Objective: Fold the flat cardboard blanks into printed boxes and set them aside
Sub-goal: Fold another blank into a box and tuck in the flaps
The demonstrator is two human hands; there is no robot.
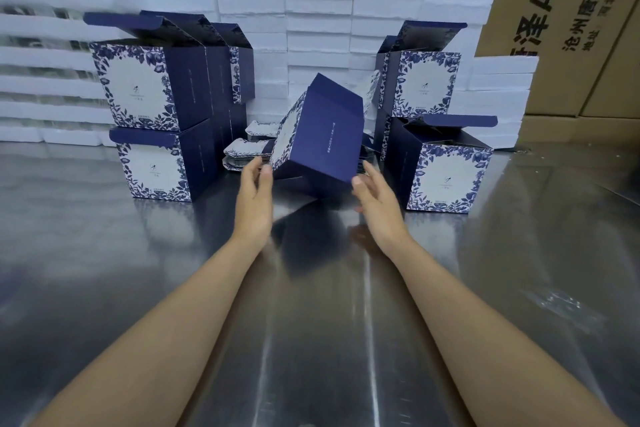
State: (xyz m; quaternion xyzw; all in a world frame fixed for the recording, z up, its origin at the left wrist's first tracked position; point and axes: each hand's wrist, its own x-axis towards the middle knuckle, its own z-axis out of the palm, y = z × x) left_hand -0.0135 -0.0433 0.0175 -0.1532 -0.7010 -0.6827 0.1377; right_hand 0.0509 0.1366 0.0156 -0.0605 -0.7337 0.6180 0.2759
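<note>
Head view, two hands, left hand and right hand, fingers spread beside one tilted box, five folded boxes stacked around.

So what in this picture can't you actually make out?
Head view only:
- Tilted dark blue printed cardboard box: small white lettering is too small to read; its underside faces away.
- Stack of flat blue-and-white cardboard blanks: the box and left hand cover most of it, so no count.
- Right hand: fingers hidden behind the box.
- Brown corrugated shipping cartons: print cut off by the top edge.
</note>
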